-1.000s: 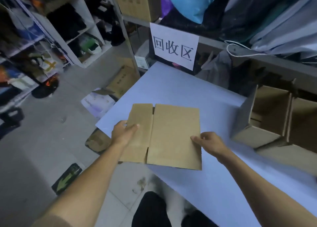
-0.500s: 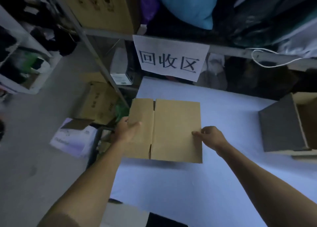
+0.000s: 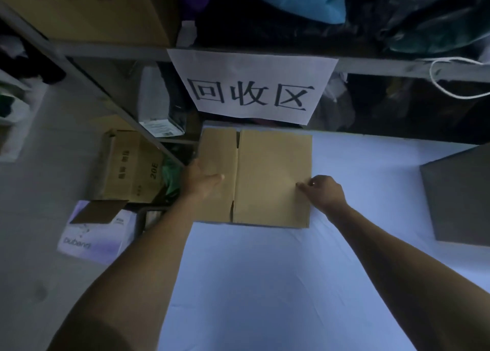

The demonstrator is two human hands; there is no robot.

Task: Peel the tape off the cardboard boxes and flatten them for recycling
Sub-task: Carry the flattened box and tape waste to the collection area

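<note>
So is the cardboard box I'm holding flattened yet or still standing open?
Flattened. The cardboard box lies as one thin sheet on the white table, creases showing, left hand and right hand gripping its side edges.

free: blue table (image 3: 265, 284) near side | blocked: sign (image 3: 252, 85) behind; grey box (image 3: 458, 194) right

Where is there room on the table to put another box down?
The big bare patch of the white table lies between the two arms, nearer than the flattened box. Another bare strip runs between that box and the grey box at the right. The far edge under the paper sign is crowded: the flattened box and both hands fill it.
</note>
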